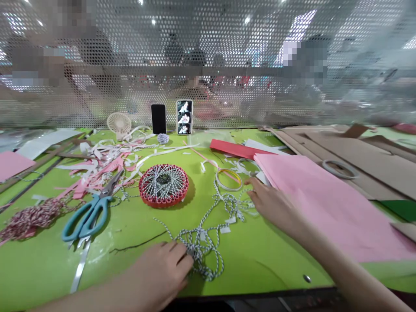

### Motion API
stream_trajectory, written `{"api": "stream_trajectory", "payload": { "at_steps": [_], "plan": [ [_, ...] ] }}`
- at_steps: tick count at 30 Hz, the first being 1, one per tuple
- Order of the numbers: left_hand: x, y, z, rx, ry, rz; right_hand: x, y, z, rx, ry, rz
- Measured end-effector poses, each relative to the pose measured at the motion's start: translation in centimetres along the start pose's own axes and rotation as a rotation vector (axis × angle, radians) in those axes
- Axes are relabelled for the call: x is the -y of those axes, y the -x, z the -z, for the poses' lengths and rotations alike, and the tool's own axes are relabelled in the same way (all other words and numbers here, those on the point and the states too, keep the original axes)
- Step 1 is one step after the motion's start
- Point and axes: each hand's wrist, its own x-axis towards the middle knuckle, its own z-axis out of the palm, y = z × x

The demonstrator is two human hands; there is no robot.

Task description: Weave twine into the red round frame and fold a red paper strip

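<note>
1. The left hand (pixel 160 271) is curving over a loose tangle of black-and-white twisted twine (pixel 203 255), which is lying on a bright green tabletop (pixel 260 268) near its front edge. Its fingers (pixel 177 251) are bending down onto the strands, but I cannot tell whether they are pinching any.
2. The right hand (pixel 273 203) is resting with its fingers slightly spread, holding nothing visible. It is lying just beside the twine's upper loops and a stack of pale pink paper sheets (pixel 328 195).
3. Light fingertip pressure is suiting this loose twine best: easing single loops apart is less likely to tighten them than tugging.
4. The counts are:
   - two smartphones (pixel 171 118) standing upright
   - one pair of teal-handled steel scissors (pixel 86 219)
   - one round red-rimmed disc wound with twine (pixel 163 185)
   - two rolls of tape, one yellow-edged (pixel 229 180) and one grey (pixel 340 170)
   - one small white desk fan (pixel 118 122)
   - one red-and-white twine bundle (pixel 29 221)
</note>
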Motion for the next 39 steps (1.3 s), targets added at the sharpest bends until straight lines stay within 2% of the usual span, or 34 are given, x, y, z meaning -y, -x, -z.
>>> {"api": "stream_trajectory", "payload": {
  "at_steps": [2, 4, 7, 8, 11, 15, 20, 23, 26, 30, 33, 37, 39],
  "plan": [
    [-0.4, -0.3, -1.4, -0.088, -0.108, -0.053, 0.3, 0.7, -0.2, -0.054, 0.175, 0.086],
    [-0.4, -0.7, -2.2, -0.148, -0.187, -0.058, 1.8, 1.7, -0.2, -0.097, 0.121, 0.252],
    [0.0, -0.9, -2.2, -0.15, -0.233, -0.057, 4.9, 3.7, -0.3, 0.018, -0.154, 0.585],
    [0.2, -0.9, -1.9, -0.133, -0.235, -0.057, 5.9, 4.4, -0.4, 0.086, -0.234, 0.647],
    [0.8, -0.8, -0.9, -0.078, -0.19, 0.048, 8.1, 5.8, -1.2, 0.213, -0.332, 0.673],
    [1.2, -0.5, 0.6, -0.05, 0.082, 0.271, 9.2, 6.0, -2.7, 0.231, -0.403, 0.639],
    [2.0, -0.3, 1.6, -0.151, 0.342, 0.347, 9.2, 4.9, -3.0, 0.181, -0.64, 0.504],
    [3.1, 0.1, 1.8, -0.271, 0.282, 0.279, 8.7, 4.1, -2.5, 0.216, -0.774, 0.342],
    [4.4, 0.7, 1.9, -0.307, 0.145, 0.243, 7.7, 3.2, -1.8, 0.254, -0.843, 0.25],
    [5.9, 1.8, 2.4, -0.328, 0.061, 0.327, 5.3, 1.5, -0.4, 0.203, -0.602, 0.24],
    [6.6, 2.7, 3.2, -0.354, 0.097, 0.417, 2.6, 0.1, 0.5, 0.224, -0.506, 0.185],
    [7.1, 3.8, 4.5, -0.376, 0.18, 0.635, -1.2, -1.3, 1.0, 0.145, -0.409, 0.128],
    [7.3, 4.3, 5.1, -0.374, 0.222, 0.73, -2.4, -1.5, 1.1, 0.08, -0.183, 0.056]
  ]
}}
